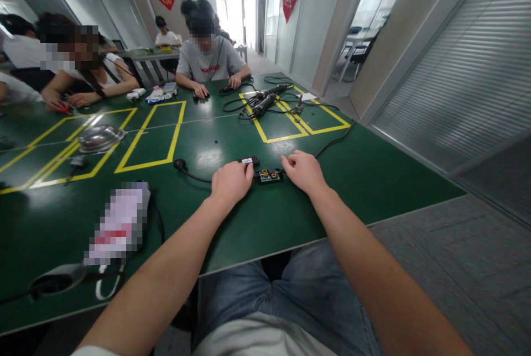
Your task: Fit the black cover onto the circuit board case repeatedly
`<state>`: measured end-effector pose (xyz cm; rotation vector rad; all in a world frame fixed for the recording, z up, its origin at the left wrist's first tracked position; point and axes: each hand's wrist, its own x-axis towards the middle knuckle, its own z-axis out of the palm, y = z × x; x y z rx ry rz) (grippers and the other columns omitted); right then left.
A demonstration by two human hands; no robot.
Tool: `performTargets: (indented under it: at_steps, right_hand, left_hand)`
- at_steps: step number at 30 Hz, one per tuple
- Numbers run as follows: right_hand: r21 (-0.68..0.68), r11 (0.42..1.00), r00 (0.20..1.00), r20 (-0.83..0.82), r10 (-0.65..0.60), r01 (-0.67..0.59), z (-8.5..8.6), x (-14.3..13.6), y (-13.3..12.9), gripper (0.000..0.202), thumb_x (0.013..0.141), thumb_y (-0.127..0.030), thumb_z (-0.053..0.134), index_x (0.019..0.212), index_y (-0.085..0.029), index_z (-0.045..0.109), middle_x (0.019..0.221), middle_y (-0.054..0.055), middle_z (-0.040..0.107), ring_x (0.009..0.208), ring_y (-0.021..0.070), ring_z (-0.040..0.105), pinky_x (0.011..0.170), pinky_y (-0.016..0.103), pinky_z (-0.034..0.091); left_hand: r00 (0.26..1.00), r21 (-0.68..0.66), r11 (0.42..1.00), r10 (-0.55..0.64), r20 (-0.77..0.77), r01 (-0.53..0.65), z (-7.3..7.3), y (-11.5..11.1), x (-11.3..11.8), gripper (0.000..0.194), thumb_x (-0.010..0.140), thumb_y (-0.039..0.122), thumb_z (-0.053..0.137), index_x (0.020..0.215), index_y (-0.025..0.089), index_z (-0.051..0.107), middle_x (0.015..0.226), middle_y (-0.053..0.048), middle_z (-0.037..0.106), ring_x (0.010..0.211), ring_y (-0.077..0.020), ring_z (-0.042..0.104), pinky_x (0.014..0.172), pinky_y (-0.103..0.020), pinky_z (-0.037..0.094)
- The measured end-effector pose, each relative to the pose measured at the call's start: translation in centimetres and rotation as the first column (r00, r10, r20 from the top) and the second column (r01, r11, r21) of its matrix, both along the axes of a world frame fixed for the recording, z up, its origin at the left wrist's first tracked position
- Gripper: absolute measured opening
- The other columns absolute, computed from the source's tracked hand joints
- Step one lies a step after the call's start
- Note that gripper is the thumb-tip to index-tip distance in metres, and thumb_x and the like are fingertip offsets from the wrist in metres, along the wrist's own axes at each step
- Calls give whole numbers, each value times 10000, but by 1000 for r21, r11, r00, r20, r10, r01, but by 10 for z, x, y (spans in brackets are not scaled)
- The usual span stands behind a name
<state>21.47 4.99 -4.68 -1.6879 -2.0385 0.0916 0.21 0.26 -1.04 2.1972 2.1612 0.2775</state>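
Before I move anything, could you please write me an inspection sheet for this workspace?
Surface: green table marked with yellow outlines.
Things at hand: open black case with a green circuit board, between the hands; dark ribbed piece with a white label beside the left fingers.
Clutter: shiny dish at left; two black cylindrical tools farther off; pixelated item near the left forearm.
Hands: left and right flank the case; grip unclear.
Cables: plug cable reaches the left hand; another runs behind the right hand; more tangle around the tools.
Surroundings: people seated beyond, glass partitions.
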Motion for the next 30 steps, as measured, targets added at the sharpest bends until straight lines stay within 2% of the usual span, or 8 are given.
performTargets:
  at_steps: [10,13,16,18,21,24,27,30]
  right_hand:
    - [-67,998,997,82,2,4,-2,-2,4,452,1041,-410,581,629,-240,657,855,96,710,901,271,632,792,384,401]
    - [-65,998,995,95,0,6,-2,-3,4,450,1050,-424,576,653,-238,678,869,102,724,905,276,636,779,382,385]
    - [-58,998,993,119,8,-1,-2,-2,4,456,1067,-426,548,678,-235,691,873,99,729,898,267,634,764,373,374]
    - [-57,998,993,114,26,-19,-2,-1,4,473,1081,-421,518,681,-234,685,873,97,729,884,257,630,754,369,368]
    - [-70,997,995,89,41,-35,-1,0,3,497,1101,-409,475,674,-232,658,884,101,727,884,252,631,757,368,363]
    - [-87,996,997,69,40,-33,0,1,3,492,1105,-397,459,667,-231,610,894,100,720,908,251,630,776,362,363]
    - [-36,999,1000,-3,23,-23,6,0,1,423,1071,-384,483,682,-236,559,886,97,713,927,257,617,802,365,377]
    - [135,991,974,-220,53,-23,24,-12,-16,341,1026,-399,489,722,-253,537,856,99,698,915,275,617,852,410,422]
  left_hand:
    - [999,1,1000,-10,43,10,-6,2,-2,454,1101,465,467,987,194,813,1061,-163,759,958,-340,763,844,-449,604]
    - [997,172,985,-43,60,32,-13,4,-4,317,1058,451,583,1031,196,769,1135,-168,725,1072,-350,704,890,-459,597]
    - [988,315,949,-78,130,34,-22,8,-9,285,993,424,706,1190,220,733,1373,-172,673,1268,-373,617,1003,-500,571]
    - [973,279,960,-88,213,26,-27,12,-12,307,998,382,704,1278,258,716,1450,-145,673,1316,-375,603,1045,-533,551]
    - [958,200,980,-81,276,25,-30,18,-15,296,1011,322,682,1302,291,729,1335,-108,759,1262,-373,642,1040,-549,541]
    - [954,197,980,-67,291,9,-28,20,-14,267,1019,311,674,1269,284,763,1262,-112,764,1203,-367,658,1021,-533,542]
    - [917,292,952,-191,349,87,-25,16,-10,283,1047,284,627,1299,252,751,1245,-110,733,1188,-319,647,1078,-497,530]
    - [855,379,884,-404,325,273,-25,9,-3,332,1068,279,594,1368,217,722,1286,-117,703,1215,-291,617,1126,-468,515]
